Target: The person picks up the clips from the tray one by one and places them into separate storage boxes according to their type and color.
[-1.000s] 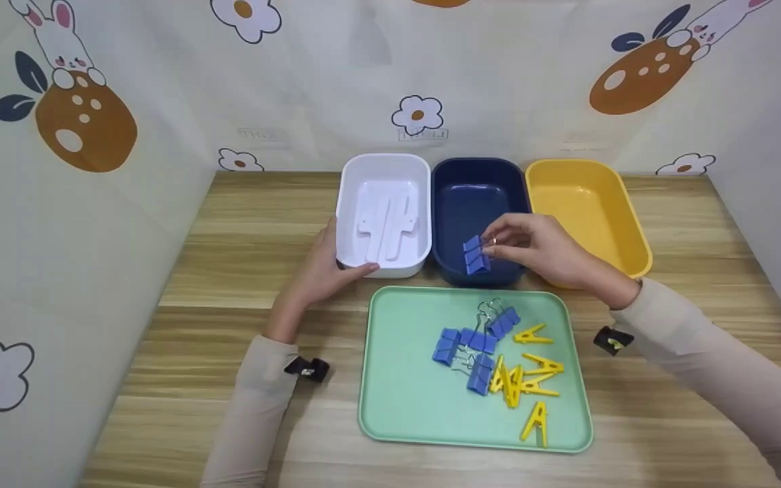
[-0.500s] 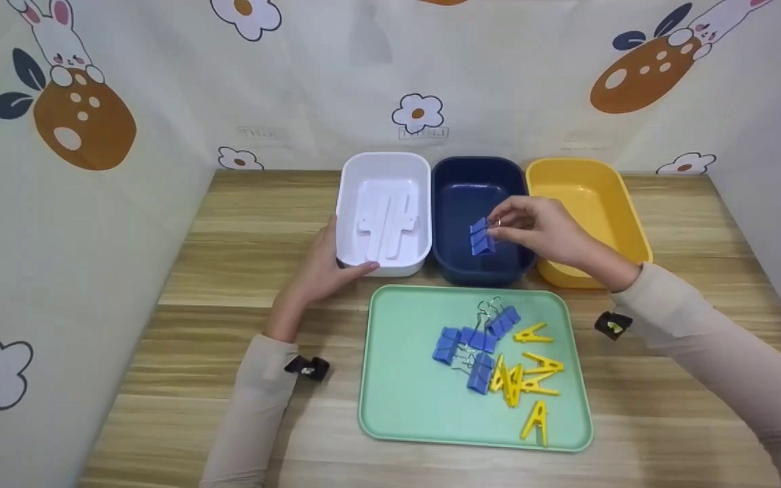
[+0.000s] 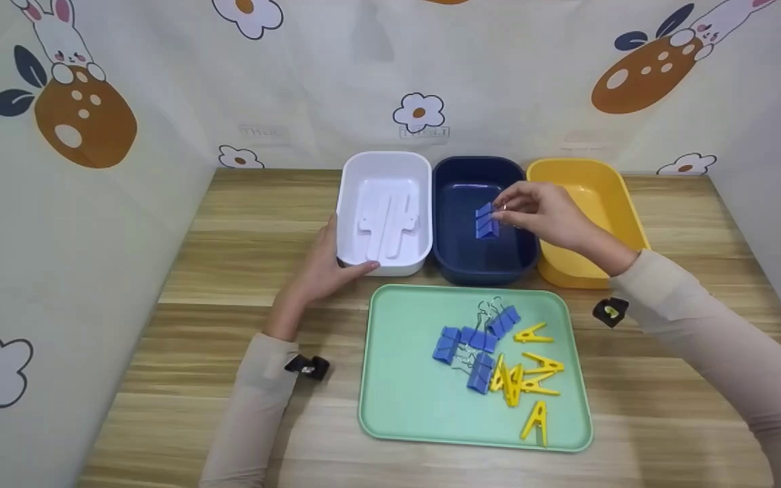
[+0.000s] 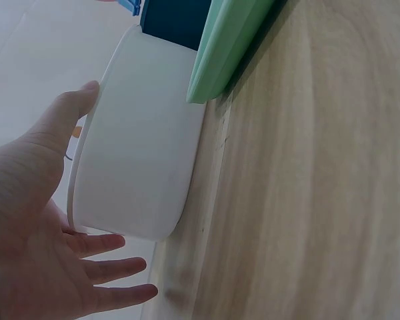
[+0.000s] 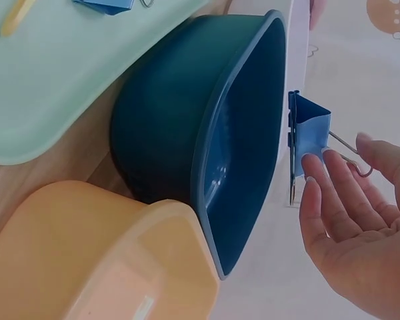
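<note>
My right hand [image 3: 548,215] pinches a blue binder clip [image 3: 487,224] by its wire handle, above the navy bin [image 3: 482,271]. The right wrist view shows the clip [image 5: 311,127] over the bin's open mouth, its wire between thumb and fingers. At the left, my left hand [image 3: 323,271] rests against the white bin [image 3: 407,268], thumb on the rim. In the left wrist view its fingers [image 4: 117,270] stretch straight along the bin's side. Two white flat pieces [image 3: 401,227] lie inside the white bin.
A green tray [image 3: 404,386] in front of the bins holds several blue binder clips [image 3: 478,340] and yellow clothespins [image 3: 534,423]. To the right of the navy bin stands a yellow bin [image 3: 634,224]. A patterned cloth wall [image 3: 323,88] rises behind them.
My right hand has carried the binder clip away from me and slightly right, from the navy bin's front edge to over its middle. My left hand stays against the white bin.
</note>
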Demonstrator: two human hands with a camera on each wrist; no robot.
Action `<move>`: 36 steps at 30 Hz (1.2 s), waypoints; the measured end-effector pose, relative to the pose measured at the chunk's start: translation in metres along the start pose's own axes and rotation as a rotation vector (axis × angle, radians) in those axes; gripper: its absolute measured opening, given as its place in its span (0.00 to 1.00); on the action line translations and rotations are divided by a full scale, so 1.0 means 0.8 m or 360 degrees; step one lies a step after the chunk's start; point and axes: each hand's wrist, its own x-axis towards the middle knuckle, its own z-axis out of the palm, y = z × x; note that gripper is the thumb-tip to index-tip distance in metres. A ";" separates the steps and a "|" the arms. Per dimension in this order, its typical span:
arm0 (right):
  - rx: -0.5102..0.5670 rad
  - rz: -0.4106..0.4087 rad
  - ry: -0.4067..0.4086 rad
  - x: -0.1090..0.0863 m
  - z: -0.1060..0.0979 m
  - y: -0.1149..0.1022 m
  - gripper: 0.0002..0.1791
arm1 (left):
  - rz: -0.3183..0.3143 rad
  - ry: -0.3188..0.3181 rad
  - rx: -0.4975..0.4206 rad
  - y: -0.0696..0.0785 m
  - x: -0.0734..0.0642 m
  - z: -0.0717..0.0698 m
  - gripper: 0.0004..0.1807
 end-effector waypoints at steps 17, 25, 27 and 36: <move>0.0010 0.0065 0.0052 0.028 -0.008 0.007 0.15 | -0.0019 -0.0005 0.0021 -0.001 -0.001 -0.001 0.65; -0.0021 0.0123 0.0104 0.040 -0.011 0.008 0.14 | 0.0000 0.0004 0.0005 -0.001 0.000 -0.001 0.63; -0.0036 0.0115 0.0095 0.042 -0.011 0.008 0.15 | 0.0000 0.0002 -0.0018 -0.001 0.000 0.000 0.63; -0.0037 0.0147 0.0115 0.050 -0.011 0.006 0.14 | 0.0002 -0.0009 -0.0039 -0.002 0.001 0.001 0.63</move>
